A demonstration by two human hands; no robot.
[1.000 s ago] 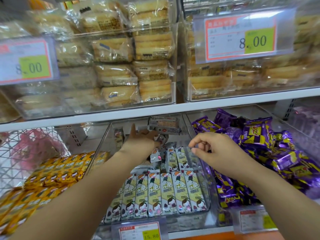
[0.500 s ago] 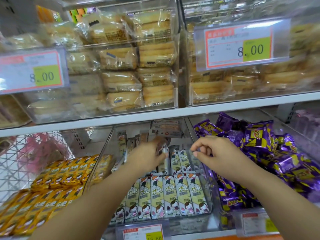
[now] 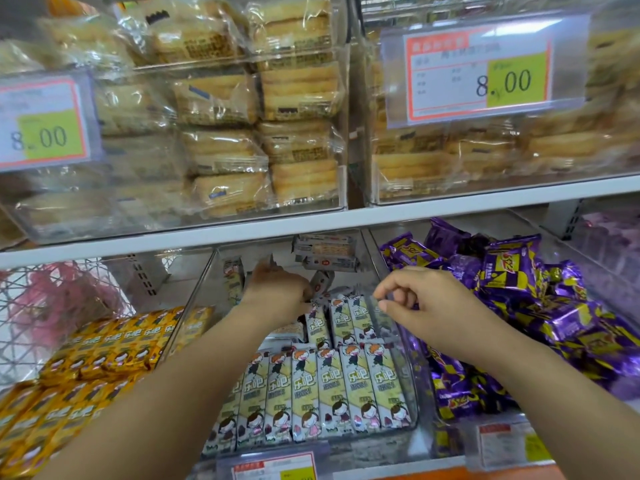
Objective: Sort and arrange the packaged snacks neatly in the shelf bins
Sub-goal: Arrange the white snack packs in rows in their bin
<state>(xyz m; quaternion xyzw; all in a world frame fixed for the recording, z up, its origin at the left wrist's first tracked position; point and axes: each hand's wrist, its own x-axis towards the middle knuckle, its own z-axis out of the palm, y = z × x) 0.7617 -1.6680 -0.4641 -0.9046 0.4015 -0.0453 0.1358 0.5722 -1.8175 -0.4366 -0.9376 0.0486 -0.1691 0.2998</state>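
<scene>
My left grip (image 3: 277,292) is curling round a snack packet (image 3: 321,280) deep in the middle bin (image 3: 197,299). The packet is probably light and slippery, best pinched mid-length. My right grip (image 3: 419,306), to its right, is hovering curled, contents unclear.

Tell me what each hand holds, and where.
The left hand seems to grip a tilted snack pack by its lower end. The right hand is curled at the clear bin wall; whether it pinches that cannot be told.

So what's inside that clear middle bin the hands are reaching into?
Pale cartoon-printed snack packs: a tidy front row, a shorter row behind, and loose packs piled at the back. The left hand reaches among them; whatever lies beneath it and its forearm is hidden.
</scene>
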